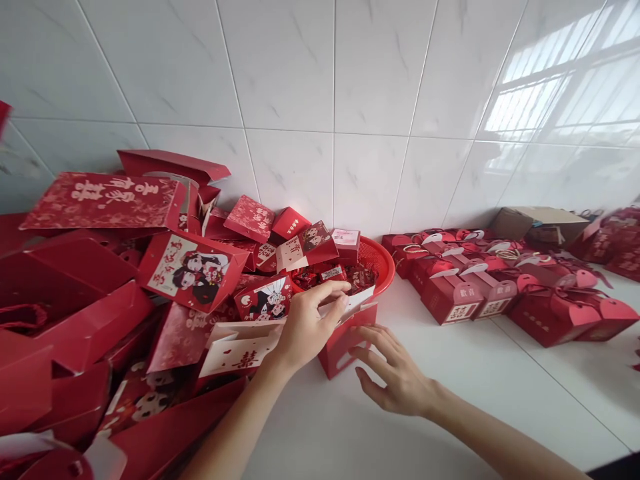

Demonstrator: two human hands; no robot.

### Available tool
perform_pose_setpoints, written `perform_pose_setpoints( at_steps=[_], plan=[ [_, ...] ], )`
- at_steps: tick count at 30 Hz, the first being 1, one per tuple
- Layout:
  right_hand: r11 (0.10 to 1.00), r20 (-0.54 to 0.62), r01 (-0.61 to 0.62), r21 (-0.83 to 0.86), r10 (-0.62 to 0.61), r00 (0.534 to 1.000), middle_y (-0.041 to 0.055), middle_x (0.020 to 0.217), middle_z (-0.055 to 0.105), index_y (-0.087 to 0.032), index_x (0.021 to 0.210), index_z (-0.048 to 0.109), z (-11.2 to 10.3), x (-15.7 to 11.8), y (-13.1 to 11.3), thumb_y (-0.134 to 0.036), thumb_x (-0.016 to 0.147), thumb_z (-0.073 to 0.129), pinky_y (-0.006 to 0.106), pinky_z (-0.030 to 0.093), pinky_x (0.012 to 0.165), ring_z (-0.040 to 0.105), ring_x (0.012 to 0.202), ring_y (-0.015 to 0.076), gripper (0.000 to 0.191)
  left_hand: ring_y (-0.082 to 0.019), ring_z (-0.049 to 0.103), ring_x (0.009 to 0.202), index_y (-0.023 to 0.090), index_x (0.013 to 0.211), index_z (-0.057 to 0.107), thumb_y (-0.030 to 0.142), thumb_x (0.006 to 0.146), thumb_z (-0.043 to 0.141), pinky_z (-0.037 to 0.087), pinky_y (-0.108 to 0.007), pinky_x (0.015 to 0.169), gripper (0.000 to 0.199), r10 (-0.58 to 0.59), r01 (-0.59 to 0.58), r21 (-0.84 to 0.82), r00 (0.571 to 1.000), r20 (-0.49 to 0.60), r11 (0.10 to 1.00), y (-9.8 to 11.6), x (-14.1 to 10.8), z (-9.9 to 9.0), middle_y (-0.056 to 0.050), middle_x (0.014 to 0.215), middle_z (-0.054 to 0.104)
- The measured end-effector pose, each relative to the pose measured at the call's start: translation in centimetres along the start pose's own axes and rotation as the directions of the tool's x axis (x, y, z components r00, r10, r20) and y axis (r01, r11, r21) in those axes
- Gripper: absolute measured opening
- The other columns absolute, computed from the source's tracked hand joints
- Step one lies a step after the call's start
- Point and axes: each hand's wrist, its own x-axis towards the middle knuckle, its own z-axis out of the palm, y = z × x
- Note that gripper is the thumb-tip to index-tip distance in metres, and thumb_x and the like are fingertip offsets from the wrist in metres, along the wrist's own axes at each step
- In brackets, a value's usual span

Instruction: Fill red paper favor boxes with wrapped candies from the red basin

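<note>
A red paper gift box (334,352) stands upright on the white surface in front of me, its white inner flap raised. My left hand (303,330) pinches that flap between thumb and fingers. To the right of the box, my right hand (403,383) is open, fingers spread and curved toward its side; whether the fingertips touch it I cannot tell. Just behind the box sits a red plastic basket (386,261) holding small red-wrapped pieces. A white box panel with a red character (243,357) lies beside my left wrist.
Many loose red boxes, some printed with a cartoon couple (193,272), are heaped on the left. Rows of closed red boxes with handles (453,293) stand on the right, near an open cardboard carton (520,223). A tiled wall (290,167) bounds the back.
</note>
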Motion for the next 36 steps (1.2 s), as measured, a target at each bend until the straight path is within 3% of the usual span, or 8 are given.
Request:
perform_pose_setpoints(
  at_steps=[3,6,9,11,15,21,27,36],
  plan=[
    [0.997,-0.087,0.076,0.033,-0.073,0.994,0.0148,0.114,0.069,-0.022,0.110,0.061,-1.0,2.2,2.7,-0.006,0.086,0.053,0.040,0.057,0.083,0.068,0.102,0.0243,0.030,-0.022,0.074,0.097,0.021,0.100,0.074,0.031,0.090,0.058,0.057,-0.031,0.090,0.021,0.020,-0.018,0.061,1.000,-0.023,0.998,-0.2,0.4,-0.6,-0.005,0.102,0.079],
    [0.975,-0.159,-0.222,0.002,0.220,0.962,0.0106,0.100,0.072,-0.023,0.097,0.065,-2.2,5.8,7.3,-0.017,0.091,0.051,0.041,0.056,0.083,0.069,0.095,0.0247,0.017,-0.022,0.074,0.094,0.022,0.092,0.074,0.028,0.089,0.055,0.057,-0.030,0.086,0.020,-0.019,0.019,0.042,1.000,0.015,0.999,-0.5,0.6,-0.7,-0.003,0.097,0.080],
    [0.753,0.062,-0.648,-0.115,0.656,0.752,0.0086,0.097,0.073,-0.020,0.094,0.067,-1.9,9.5,12.5,-0.025,0.092,0.051,0.035,0.054,0.083,0.069,0.090,0.0225,0.017,-0.022,0.073,0.088,0.022,0.090,0.074,0.027,0.088,0.053,0.057,-0.029,0.079,0.022,-0.089,0.087,0.021,0.993,0.075,0.996,-0.9,0.7,-0.6,-0.002,0.093,0.079],
    [0.628,0.272,-0.736,-0.253,0.776,0.569,0.0091,0.093,0.074,-0.019,0.085,0.068,-0.5,11.2,15.1,-0.029,0.085,0.063,0.032,0.053,0.078,0.069,0.090,0.0244,0.011,-0.021,0.073,0.086,0.022,0.088,0.074,0.027,0.089,0.051,0.057,-0.029,0.079,0.023,-0.113,0.112,0.022,0.987,0.112,0.994,-1.1,0.7,-0.7,-0.002,0.091,0.078],
    [0.579,0.419,-0.768,-0.272,0.790,0.448,0.0048,0.067,0.068,-0.019,0.056,0.058,3.1,12.4,17.7,-0.021,0.052,0.087,0.030,0.051,0.064,0.069,0.077,0.0271,0.030,-0.022,0.072,0.090,0.022,0.090,0.076,0.028,0.089,0.051,0.056,-0.030,0.082,0.026,-0.119,0.116,0.037,0.985,0.121,0.993,-1.3,0.8,-1.0,-0.002,0.094,0.079],
    [0.539,0.485,-0.842,0.011,0.734,0.476,0.0028,0.061,0.066,-0.018,0.057,0.057,4.3,11.7,18.6,-0.018,0.066,0.070,0.026,0.050,0.056,0.066,0.061,0.0190,0.016,-0.023,0.072,0.092,0.024,0.097,0.078,0.030,0.091,0.051,0.057,-0.031,0.084,0.029,-0.126,0.124,0.028,0.983,0.135,0.992,-1.1,0.8,-1.1,-0.003,0.100,0.079],
    [0.473,0.368,-0.833,0.285,0.749,0.551,0.0060,0.072,0.068,-0.019,0.072,0.050,2.6,11.0,19.1,-0.032,0.078,0.058,0.024,0.047,0.050,0.057,0.053,0.0124,0.016,-0.023,0.073,0.097,0.026,0.098,0.079,0.029,0.091,0.053,0.057,-0.030,0.086,0.028,-0.145,0.146,0.001,0.978,0.152,0.989,-1.1,0.7,-1.2,-0.002,0.103,0.080],
    [0.583,0.609,-0.812,0.025,0.635,0.475,-0.0002,0.060,0.059,-0.020,0.057,0.059,4.3,10.6,18.5,-0.029,0.054,0.083,0.026,0.043,0.057,0.059,0.065,0.0180,0.025,-0.023,0.071,0.106,0.027,0.097,0.079,0.030,0.091,0.057,0.055,-0.028,0.089,0.024,-0.214,0.222,-0.015,0.954,0.210,0.975,-1.0,0.4,-1.0,-0.002,0.105,0.079]
  ],
)
